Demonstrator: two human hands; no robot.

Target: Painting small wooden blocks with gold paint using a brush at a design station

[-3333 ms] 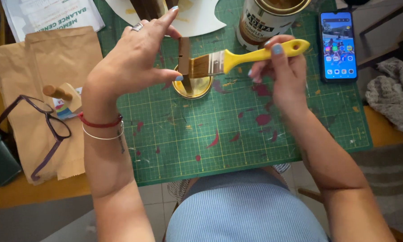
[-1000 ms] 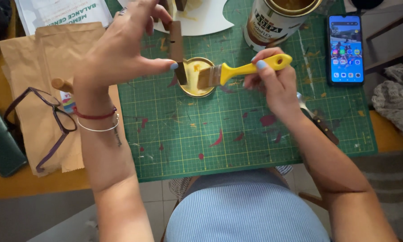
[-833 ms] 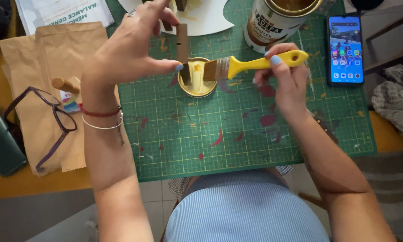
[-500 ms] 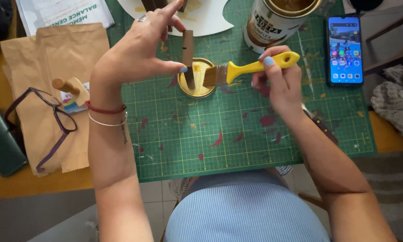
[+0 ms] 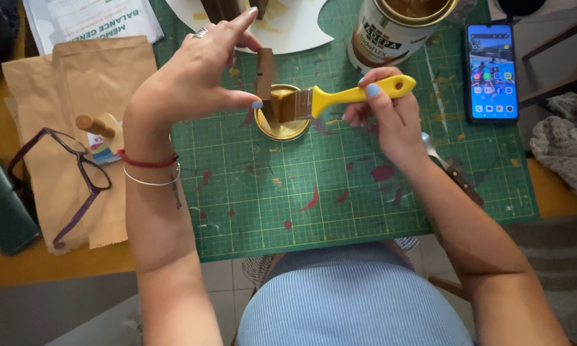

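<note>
My left hand [image 5: 195, 74] pinches a small brown wooden strip [image 5: 265, 72] upright between thumb and fingers, above a round gold lid [image 5: 282, 128] lying on the green cutting mat [image 5: 340, 192]. My right hand [image 5: 388, 118] grips a yellow-handled paintbrush [image 5: 340, 99] held level, its bristles touching the side of the strip. An open tin of brown varnish [image 5: 397, 29] stands behind the brush at the mat's far edge.
A phone [image 5: 492, 70] lies at the right of the mat, a grey cloth [image 5: 567, 147] beyond it. A white paper [image 5: 288, 25] with wooden pieces sits at the back. Brown paper bags [image 5: 58, 96], glasses [image 5: 70, 179], a small wooden peg [image 5: 95, 125] and a dark case [image 5: 3, 208] lie left.
The brush has lifted from the gold lid and now rests its bristles against the strip. My left hand has shifted slightly, still holding the strip upright.
</note>
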